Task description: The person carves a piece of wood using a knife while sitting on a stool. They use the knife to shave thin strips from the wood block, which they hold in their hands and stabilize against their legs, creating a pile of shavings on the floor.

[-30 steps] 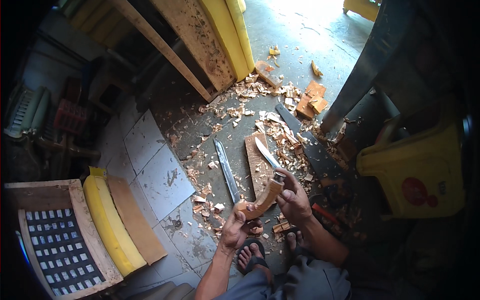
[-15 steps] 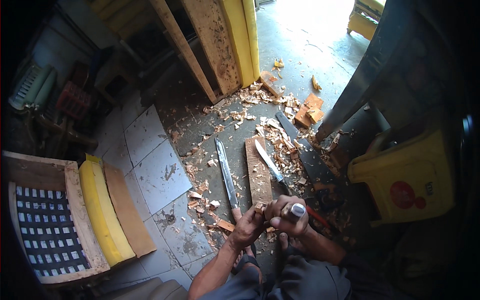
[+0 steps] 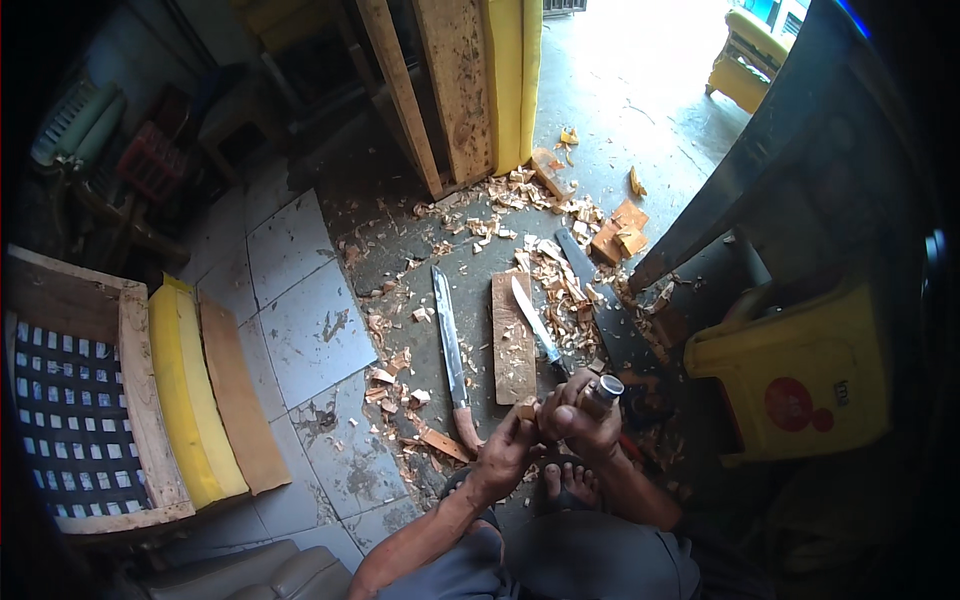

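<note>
My left hand [image 3: 505, 455] is closed, pinching a small piece of wood [image 3: 527, 410] in front of my knees. Close against it, my right hand [image 3: 588, 425] grips a tool handle [image 3: 605, 392] with a round silver end cap; the tool's working end is hidden by my fingers. Just beyond the hands, a brown wooden board [image 3: 514, 355] lies on the floor. Across its right edge rests a knife [image 3: 532, 315] with a pale blade; my right hand hides part of its handle. To the left lies a long-bladed machete [image 3: 450, 345] with a wooden handle.
Wood shavings [image 3: 570, 270] are scattered around the board. A dark saw-like blade [image 3: 590, 275] lies among them, near orange wood blocks [image 3: 622, 232]. A yellow plastic stool [image 3: 800, 370] stands right; a webbed wooden frame [image 3: 135, 400] stands left. Yellow-padded woodwork [image 3: 515, 90] rises ahead.
My right hand and the capped handle have moved slightly up and away from me. The left hand stays beside it, still holding the wood piece. The view has shifted a little.
</note>
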Available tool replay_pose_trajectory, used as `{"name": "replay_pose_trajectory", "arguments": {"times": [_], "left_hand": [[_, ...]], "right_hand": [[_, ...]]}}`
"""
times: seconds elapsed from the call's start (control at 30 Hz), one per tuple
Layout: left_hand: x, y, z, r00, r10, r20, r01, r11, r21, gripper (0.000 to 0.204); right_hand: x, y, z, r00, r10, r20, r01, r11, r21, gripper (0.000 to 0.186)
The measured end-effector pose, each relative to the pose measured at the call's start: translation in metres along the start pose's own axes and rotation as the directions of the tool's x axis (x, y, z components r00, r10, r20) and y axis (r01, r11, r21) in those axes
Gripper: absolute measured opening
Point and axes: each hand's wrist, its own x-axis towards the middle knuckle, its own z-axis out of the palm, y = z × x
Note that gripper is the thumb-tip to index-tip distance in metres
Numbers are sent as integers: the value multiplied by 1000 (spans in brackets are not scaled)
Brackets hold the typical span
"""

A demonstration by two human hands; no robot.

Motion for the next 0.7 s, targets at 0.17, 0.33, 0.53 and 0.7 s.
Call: {"name": "replay_pose_trajectory", "arguments": {"times": [0.17,0.33,0.53,0.7], "left_hand": [[12,8,-14,998,38,60,-62,873,484,48],[11,9,-38,936,-52,-347,158,945,286,27],[16,-4,-42,956,-87,-280,158,958,241,20],[30,-2,-23,995,-41,-86,60,971,232,21]], "right_hand": [[1,-7,-22,971,142,-191,-136,990,42,11],[-1,-13,-47,958,213,-190,-148,940,308,5],[-16,-22,-62,956,289,-54,-226,841,492,10],[-25,-33,-69,970,244,16,-197,742,640,13]]}}
